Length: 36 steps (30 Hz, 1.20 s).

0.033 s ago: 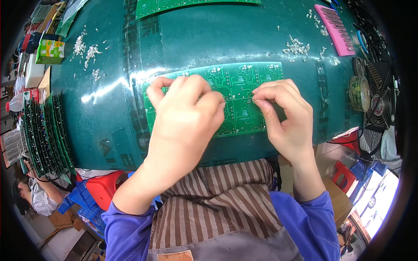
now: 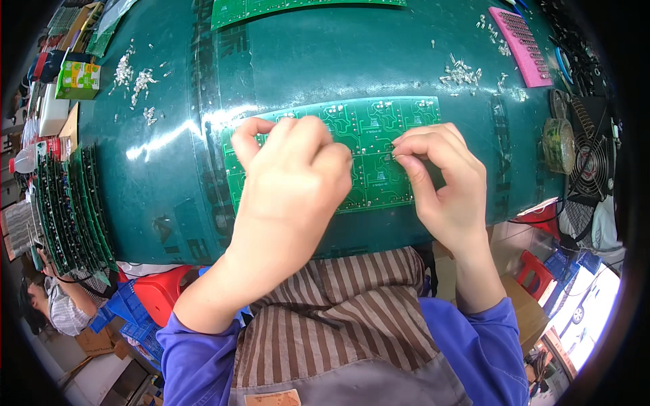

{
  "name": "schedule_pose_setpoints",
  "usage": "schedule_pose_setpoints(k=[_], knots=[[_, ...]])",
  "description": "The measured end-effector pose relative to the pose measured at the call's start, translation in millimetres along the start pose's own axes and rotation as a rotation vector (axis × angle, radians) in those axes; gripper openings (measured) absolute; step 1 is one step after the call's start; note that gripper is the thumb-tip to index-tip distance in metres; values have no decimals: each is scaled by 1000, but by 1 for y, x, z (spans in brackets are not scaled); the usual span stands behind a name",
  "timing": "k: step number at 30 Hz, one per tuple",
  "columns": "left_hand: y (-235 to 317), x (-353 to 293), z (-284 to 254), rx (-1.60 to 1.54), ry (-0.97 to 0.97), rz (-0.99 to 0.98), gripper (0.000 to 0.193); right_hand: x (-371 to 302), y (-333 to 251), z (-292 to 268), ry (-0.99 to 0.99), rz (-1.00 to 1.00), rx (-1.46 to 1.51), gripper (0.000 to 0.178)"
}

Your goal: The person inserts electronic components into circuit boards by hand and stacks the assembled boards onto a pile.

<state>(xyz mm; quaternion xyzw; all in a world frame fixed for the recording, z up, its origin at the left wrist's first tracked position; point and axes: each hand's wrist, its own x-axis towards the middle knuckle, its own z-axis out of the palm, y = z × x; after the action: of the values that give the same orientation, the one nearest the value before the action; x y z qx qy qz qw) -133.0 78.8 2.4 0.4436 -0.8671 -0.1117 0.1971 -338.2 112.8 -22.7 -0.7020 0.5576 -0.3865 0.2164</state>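
A green circuit board panel (image 2: 382,179) lies flat on the table in front of me, with rows of printed circuits and small solder spots. Over its left half is my left hand (image 2: 291,166), fingers curled in; its fingertips are hidden behind the back of the hand. My right hand (image 2: 440,172) is at the panel's right part, thumb and forefinger pinched together. A tiny dark speck shows at that pinch, too small to name.
Loose piles of small clear parts with thin legs lie at far left (image 2: 142,84) and far right (image 2: 460,72). Nearby are a pink foam block (image 2: 520,47), another green panel (image 2: 305,7), a row of upright circuit boards (image 2: 71,210), a drink carton (image 2: 78,80) and a tape roll (image 2: 558,145).
My left hand has shifted and turned very slightly, its knuckles a little to the right. The right hand and the panel look still.
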Motion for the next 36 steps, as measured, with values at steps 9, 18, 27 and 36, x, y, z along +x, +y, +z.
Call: schedule_pose_setpoints(k=[9,18,27,36], knots=[[18,10,-7,210,-120,57,8,0,0,-1,-9,36,-22,10],[11,4,-6,148,-93,54,9,2,0,-2,-24,37,-40,8],[-3,-12,7,-28,70,27,17,4,-4,-3,-41,-21,-94,10],[-108,-30,-35,106,428,-440,13,0,-5,-3,-18,-15,-119,10]])
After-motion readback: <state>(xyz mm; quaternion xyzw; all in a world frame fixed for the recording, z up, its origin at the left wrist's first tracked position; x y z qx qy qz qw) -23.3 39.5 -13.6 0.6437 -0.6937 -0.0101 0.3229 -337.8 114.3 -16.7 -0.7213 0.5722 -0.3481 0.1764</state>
